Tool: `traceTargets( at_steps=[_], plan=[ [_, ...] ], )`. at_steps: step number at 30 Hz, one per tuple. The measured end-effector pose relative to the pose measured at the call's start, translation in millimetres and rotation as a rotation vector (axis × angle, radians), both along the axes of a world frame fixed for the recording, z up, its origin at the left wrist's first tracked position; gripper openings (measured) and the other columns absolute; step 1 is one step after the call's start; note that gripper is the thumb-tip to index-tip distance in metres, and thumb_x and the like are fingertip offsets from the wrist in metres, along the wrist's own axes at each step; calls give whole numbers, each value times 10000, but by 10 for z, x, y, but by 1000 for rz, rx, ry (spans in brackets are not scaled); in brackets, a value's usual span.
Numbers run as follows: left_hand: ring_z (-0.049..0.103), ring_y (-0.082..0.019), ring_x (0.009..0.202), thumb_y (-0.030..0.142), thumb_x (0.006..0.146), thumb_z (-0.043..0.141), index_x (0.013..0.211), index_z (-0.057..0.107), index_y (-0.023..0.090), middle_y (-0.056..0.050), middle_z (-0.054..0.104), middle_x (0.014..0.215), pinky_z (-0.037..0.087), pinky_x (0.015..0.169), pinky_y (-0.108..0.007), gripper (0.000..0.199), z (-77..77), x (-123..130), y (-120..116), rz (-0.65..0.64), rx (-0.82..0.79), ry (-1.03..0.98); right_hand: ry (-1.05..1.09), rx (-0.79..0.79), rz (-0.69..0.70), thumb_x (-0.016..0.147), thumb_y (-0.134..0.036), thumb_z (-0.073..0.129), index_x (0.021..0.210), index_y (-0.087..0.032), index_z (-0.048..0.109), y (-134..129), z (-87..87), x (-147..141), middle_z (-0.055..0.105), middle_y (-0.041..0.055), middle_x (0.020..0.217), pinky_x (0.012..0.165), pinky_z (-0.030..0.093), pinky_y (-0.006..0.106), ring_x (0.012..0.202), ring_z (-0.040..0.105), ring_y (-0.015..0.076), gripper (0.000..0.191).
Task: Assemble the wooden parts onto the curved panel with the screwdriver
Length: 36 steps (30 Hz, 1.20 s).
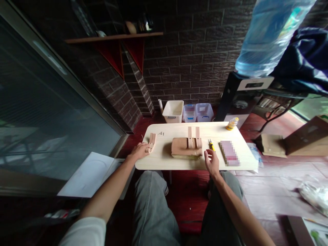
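Observation:
At the table's left end, my left hand [140, 151] has its fingers closed on the near end of a light wooden piece [152, 139]. My right hand [212, 162] is over the front edge with thumb and fingers apart, holding nothing. Just beyond it lies a yellow-and-black screwdriver [212, 145]. A brown cardboard block [179, 145] occupies the middle. On its right part rest two wooden pieces, the left strip [190, 132] and the right strip [197, 132], both pointing away from me. A pinkish flat box [229, 152], partly blurred, lies to the right.
The pale table [164, 164] stands before my knees. A yellow-capped clear bottle [232, 123] is at its far right corner. Behind are a cream bin [173, 118] and clear plastic bins [204, 112]. A water dispenser [237, 97] stands back right, a glass door [51, 102] left.

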<state>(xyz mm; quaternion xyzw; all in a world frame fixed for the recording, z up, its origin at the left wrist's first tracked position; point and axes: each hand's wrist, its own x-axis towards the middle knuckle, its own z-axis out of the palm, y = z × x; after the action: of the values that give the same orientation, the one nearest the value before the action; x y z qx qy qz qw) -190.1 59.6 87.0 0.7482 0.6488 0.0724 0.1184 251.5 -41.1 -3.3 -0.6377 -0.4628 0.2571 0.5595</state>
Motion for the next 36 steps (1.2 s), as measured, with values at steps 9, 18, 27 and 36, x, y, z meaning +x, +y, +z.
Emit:
traceTargets(
  at_steps=[9, 18, 27, 36],
  plan=[
    [625, -245, 1162, 279, 821, 700, 1087, 735, 259, -55, 723, 1228, 454, 1033, -340, 269, -73, 55, -31, -203, -62, 67, -24, 10, 26, 915, -663, 539, 1114, -170, 641, -31, -63, 31, 715, 153, 1066, 659, 556, 336, 861, 686, 232, 541],
    [680, -243, 1117, 316, 919, 594, 1180, 670, 238, -61, 728, 1217, 508, 997, -350, 283, 341, 1014, -4, -371, 104, -270, 41, 51, 114, 904, -651, 586, 1207, -209, 585, 82, -214, 6, 677, 189, 1220, 818, 617, 449, 1086, 681, 292, 537],
    [698, -216, 1033, 234, 883, 626, 1194, 673, 224, -59, 744, 1166, 542, 941, -327, 315, 300, 1837, -9, -450, 57, -362, 146, 9, 213, 884, -650, 629, 1301, -224, 535, 95, -290, 43, 638, 208, 1340, 932, 596, 491, 1212, 651, 312, 604],
    [706, -212, 925, 270, 843, 666, 1165, 690, 203, -67, 750, 1109, 571, 891, -358, 329, 118, 1573, 59, -370, -11, -427, 192, -3, 245, 871, -638, 653, 1328, -237, 535, 109, -285, 61, 646, 204, 1350, 949, 592, 503, 1193, 669, 311, 620]
  ],
)
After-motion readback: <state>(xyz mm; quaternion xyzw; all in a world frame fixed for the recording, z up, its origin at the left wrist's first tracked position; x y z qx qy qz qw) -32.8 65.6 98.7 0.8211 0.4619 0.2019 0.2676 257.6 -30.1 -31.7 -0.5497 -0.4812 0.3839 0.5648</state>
